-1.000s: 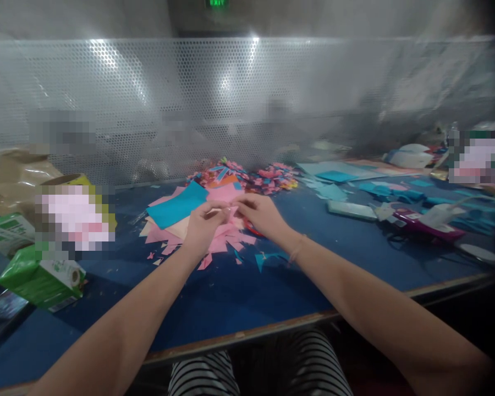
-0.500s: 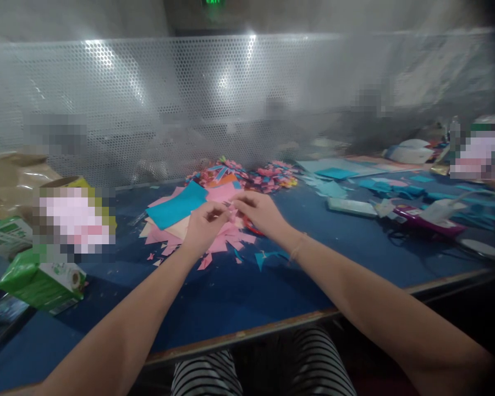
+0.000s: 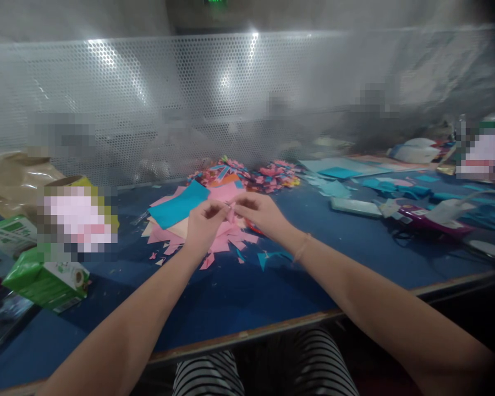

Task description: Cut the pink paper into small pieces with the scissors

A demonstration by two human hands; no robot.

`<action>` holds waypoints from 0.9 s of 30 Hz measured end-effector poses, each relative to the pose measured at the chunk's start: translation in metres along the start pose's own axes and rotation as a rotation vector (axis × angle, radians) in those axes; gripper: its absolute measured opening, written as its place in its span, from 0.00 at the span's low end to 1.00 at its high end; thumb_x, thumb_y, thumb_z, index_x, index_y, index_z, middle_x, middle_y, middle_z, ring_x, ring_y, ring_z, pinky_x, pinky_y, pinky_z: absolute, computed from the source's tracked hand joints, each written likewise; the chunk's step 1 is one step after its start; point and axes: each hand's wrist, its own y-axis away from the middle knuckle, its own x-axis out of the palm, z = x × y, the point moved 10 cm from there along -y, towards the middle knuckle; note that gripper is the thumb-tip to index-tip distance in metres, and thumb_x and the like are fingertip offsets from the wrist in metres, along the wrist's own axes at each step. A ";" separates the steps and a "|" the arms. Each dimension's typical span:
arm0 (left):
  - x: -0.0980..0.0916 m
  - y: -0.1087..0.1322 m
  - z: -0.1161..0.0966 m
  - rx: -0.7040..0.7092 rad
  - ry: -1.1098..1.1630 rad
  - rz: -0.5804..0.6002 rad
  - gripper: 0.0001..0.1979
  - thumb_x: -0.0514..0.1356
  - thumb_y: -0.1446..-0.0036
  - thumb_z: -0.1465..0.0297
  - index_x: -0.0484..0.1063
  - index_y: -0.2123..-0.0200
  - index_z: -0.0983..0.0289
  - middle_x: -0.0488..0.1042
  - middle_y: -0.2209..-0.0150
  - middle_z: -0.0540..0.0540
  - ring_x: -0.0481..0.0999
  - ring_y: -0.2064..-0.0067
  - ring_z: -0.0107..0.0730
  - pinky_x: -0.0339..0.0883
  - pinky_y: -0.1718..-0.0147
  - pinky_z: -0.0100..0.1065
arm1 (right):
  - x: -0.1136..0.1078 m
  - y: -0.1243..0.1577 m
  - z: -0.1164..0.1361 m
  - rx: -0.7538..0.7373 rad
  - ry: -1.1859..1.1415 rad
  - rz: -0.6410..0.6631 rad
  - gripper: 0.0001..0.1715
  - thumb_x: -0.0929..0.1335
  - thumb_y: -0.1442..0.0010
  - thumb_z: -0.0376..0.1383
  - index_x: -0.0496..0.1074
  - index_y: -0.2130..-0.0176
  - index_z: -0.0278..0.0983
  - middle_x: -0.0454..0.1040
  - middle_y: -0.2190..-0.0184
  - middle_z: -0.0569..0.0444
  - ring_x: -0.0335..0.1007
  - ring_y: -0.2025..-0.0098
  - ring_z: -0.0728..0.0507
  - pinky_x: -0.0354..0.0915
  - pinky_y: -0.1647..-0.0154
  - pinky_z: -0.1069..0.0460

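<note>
Over a heap of paper, my left hand (image 3: 206,221) and my right hand (image 3: 259,212) meet fingertip to fingertip, both closed in a pinch. Between them is a small piece of pink paper (image 3: 230,210); its exact shape is too small and blurred to make out. A blue paper sheet (image 3: 180,204) lies on the heap beside my left hand. Pink paper scraps (image 3: 225,240) spread out below the fingers. Partly hidden under my right hand is a red object (image 3: 253,228), perhaps a scissors handle. A blue scrap (image 3: 263,260) lies nearer the table edge.
Piles of small pink, blue and orange paper pieces (image 3: 275,175) sit behind the hands, before a perforated metal screen (image 3: 231,82). Green cartons (image 3: 45,280) and a yellow tube (image 3: 107,206) stand left. To the right are a pale flat box (image 3: 356,207), a purple item (image 3: 431,217) and cables.
My fingertips have drawn slightly closer together around the small pink piece. The whole view has shifted a little; the things on the table lie as before.
</note>
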 end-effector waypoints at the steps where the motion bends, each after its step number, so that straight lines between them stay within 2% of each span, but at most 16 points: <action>1: 0.000 0.000 0.000 0.000 -0.003 0.002 0.07 0.57 0.57 0.67 0.68 0.77 0.66 0.69 0.78 0.51 0.68 0.75 0.24 0.64 0.71 0.29 | -0.001 0.000 0.001 0.000 0.024 -0.012 0.05 0.65 0.53 0.34 0.68 0.73 0.34 0.68 0.78 0.56 0.62 0.76 0.53 0.60 0.74 0.56; 6: 0.001 0.001 0.001 -0.016 0.024 0.005 0.07 0.58 0.57 0.67 0.69 0.76 0.66 0.68 0.77 0.51 0.68 0.74 0.24 0.64 0.71 0.29 | -0.006 0.000 -0.001 0.040 0.046 -0.063 0.04 0.64 0.53 0.33 0.67 0.75 0.34 0.67 0.79 0.57 0.60 0.78 0.54 0.59 0.76 0.57; 10: 0.006 0.002 0.012 -0.114 0.148 0.020 0.10 0.60 0.60 0.66 0.69 0.72 0.66 0.69 0.75 0.51 0.68 0.74 0.23 0.66 0.71 0.30 | -0.009 0.001 -0.007 0.072 -0.005 -0.109 0.03 0.64 0.53 0.33 0.66 0.74 0.34 0.65 0.80 0.58 0.60 0.79 0.54 0.59 0.77 0.57; 16: 0.014 0.006 0.019 -0.236 0.207 0.056 0.10 0.60 0.60 0.67 0.68 0.73 0.67 0.69 0.75 0.51 0.69 0.74 0.24 0.68 0.69 0.34 | -0.010 0.000 -0.014 0.079 -0.058 -0.139 0.05 0.64 0.54 0.34 0.66 0.74 0.34 0.65 0.79 0.58 0.60 0.77 0.53 0.59 0.76 0.57; 22: 0.014 0.004 0.016 -0.164 0.145 0.077 0.09 0.59 0.61 0.71 0.66 0.71 0.65 0.69 0.75 0.50 0.70 0.73 0.25 0.67 0.71 0.33 | -0.007 -0.002 -0.009 0.031 0.015 -0.068 0.07 0.65 0.54 0.35 0.65 0.72 0.34 0.66 0.76 0.56 0.61 0.76 0.53 0.60 0.74 0.56; 27: 0.005 0.001 0.017 -0.098 0.069 0.003 0.10 0.58 0.60 0.71 0.67 0.70 0.65 0.69 0.74 0.51 0.69 0.71 0.24 0.64 0.70 0.29 | -0.007 -0.002 -0.008 0.040 0.104 -0.056 0.06 0.64 0.53 0.35 0.67 0.74 0.33 0.67 0.77 0.55 0.62 0.76 0.53 0.60 0.73 0.56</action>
